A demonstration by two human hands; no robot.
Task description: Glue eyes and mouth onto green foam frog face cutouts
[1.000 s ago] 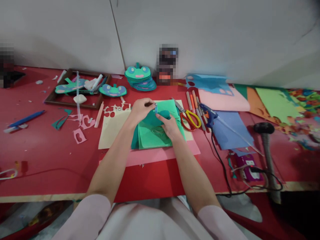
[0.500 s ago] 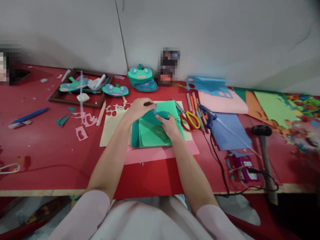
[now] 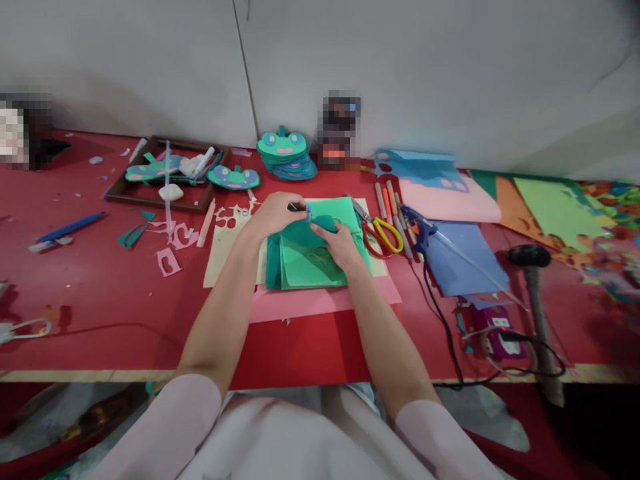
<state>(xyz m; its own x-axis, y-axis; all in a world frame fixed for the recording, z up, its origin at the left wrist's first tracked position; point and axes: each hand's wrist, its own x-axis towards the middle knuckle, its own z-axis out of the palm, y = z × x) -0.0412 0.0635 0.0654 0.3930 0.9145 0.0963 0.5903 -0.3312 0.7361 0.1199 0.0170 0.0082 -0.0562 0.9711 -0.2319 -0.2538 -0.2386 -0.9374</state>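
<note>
Above a stack of green felt-like sheets (image 3: 305, 270), my left hand (image 3: 279, 213) pinches a small light-blue piece (image 3: 309, 213) between thumb and fingertips. A teal cut-out (image 3: 326, 223) is gripped by my right hand (image 3: 341, 245), its thumb lying along the near side. The blue piece sits close against the teal cut-out's left end; whether they are joined I cannot tell. Green sheets lie under both hands, on top of cream (image 3: 220, 257) and pink sheets (image 3: 285, 308). Just right of the stack rest scissors (image 3: 383, 237) with red and yellow handles.
Finished-looking frog faces (image 3: 283, 152) are stacked at the back. A brown frame (image 3: 150, 200) stands left with pens and white pieces. On the right lie several markers (image 3: 387, 203), a blue glue gun (image 3: 420, 230) with its cord, blue sheets (image 3: 463, 263) and a hammer (image 3: 533, 280).
The view has shifted slightly, moving the whole table a little in the picture. My hands keep their hold, with the blue piece still beside the teal cut-out.
</note>
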